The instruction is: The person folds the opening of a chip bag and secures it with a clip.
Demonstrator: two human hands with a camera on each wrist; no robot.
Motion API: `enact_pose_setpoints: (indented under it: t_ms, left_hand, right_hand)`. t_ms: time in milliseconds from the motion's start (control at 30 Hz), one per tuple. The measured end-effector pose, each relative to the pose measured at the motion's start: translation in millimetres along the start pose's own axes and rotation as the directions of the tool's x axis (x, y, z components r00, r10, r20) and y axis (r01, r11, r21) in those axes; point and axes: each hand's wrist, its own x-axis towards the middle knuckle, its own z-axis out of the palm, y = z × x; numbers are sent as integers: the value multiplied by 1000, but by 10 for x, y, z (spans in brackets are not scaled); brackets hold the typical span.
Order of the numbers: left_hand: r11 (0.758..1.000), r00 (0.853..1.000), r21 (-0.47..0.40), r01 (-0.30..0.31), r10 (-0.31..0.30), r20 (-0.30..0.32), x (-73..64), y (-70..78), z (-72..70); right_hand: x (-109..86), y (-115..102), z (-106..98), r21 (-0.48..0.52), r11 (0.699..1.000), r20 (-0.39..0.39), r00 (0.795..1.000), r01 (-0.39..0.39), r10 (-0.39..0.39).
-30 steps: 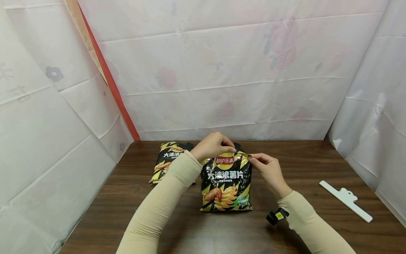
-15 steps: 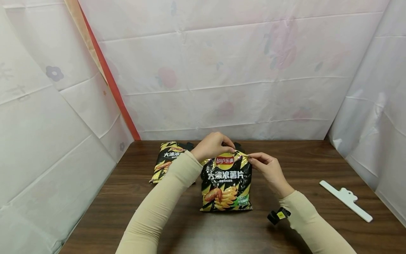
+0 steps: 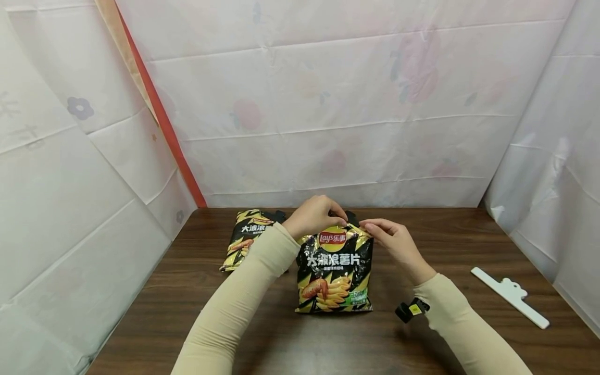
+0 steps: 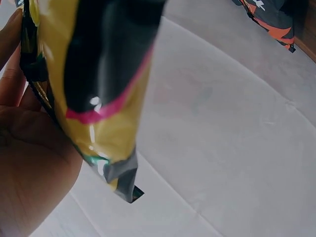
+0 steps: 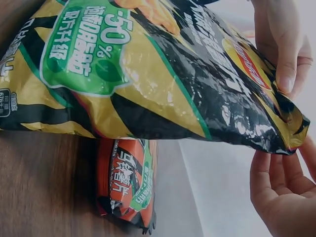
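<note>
A black and yellow Lay's chip bag (image 3: 334,276) stands upright mid-table in the head view, front toward me. At its top edge, my left hand (image 3: 315,216) pinches the film between thumb and fingers. My right hand (image 3: 398,245) has its fingertips at the top right corner, which looks folded over. In the right wrist view, the right hand (image 5: 284,190) pinches that corner from below, while the left thumb presses the bag's front near the logo. The left wrist view shows the left hand (image 4: 34,163) close against the bag's side (image 4: 106,133).
A second black and yellow chip bag (image 3: 241,237) lies at the back left, partly covered by the left arm. An orange chip bag (image 5: 126,182) shows beyond the held bag in the right wrist view. A white bag clip (image 3: 511,297) rests on the table at right.
My right fingertips have moved inward and slightly up along the bag's top edge, bringing the corner over to the left. The left hand and the bag's body stay in place.
</note>
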Motion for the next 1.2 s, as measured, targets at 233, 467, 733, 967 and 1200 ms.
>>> enact_pose_setpoints:
  t_ms: [233, 467, 733, 967, 1200]
  left_hand:
    - [1000, 1000, 15, -15, 15, -7, 0, 4, -2]
    - [1000, 1000, 14, -20, 20, -5, -4, -5, -2]
    - [999, 999, 32, -42, 42, -6, 0, -12, -5]
    - [997, 998, 48, -59, 60, -11, 2, -16, -5]
    - [997, 998, 56, -59, 60, -10, -6, -5, -11]
  right_hand:
    - [-6, 2, 31, -79, 997, 12, 1000, 19, -18]
    - [3, 8, 52, -74, 997, 2, 1000, -2, 3]
    - [13, 23, 72, -66, 998, -24, 1000, -13, 12]
    - [25, 53, 105, -80, 997, -64, 998, 15, -20]
    - [30, 47, 123, -75, 997, -87, 995, 35, -42]
